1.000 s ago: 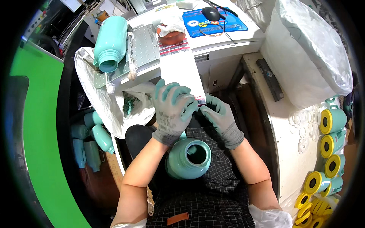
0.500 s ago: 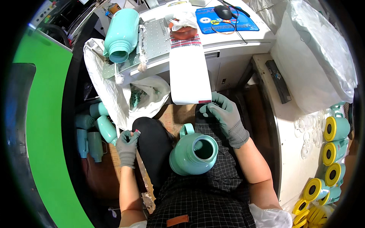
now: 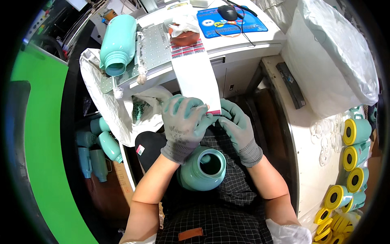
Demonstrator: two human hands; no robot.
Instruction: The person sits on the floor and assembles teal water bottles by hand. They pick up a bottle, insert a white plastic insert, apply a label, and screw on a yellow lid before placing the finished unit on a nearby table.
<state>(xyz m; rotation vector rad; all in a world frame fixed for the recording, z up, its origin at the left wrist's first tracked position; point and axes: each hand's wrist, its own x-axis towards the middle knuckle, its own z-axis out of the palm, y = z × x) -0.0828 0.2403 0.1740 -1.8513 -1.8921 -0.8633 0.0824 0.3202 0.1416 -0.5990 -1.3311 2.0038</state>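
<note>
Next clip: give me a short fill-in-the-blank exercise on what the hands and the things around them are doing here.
1. Both gloved hands, left hand and right hand, pinch the lower end of a white ____ strip.
2. The open teal bottle sits in the person's ____.
3. Another teal bottle lies on its ____ on the bench.
4. The lids stacked at right are ____.

Missing words: label; lap; side; yellow

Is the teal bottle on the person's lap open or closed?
Open: the teal bottle has no lid, and its dark round mouth faces up at the camera.
</note>
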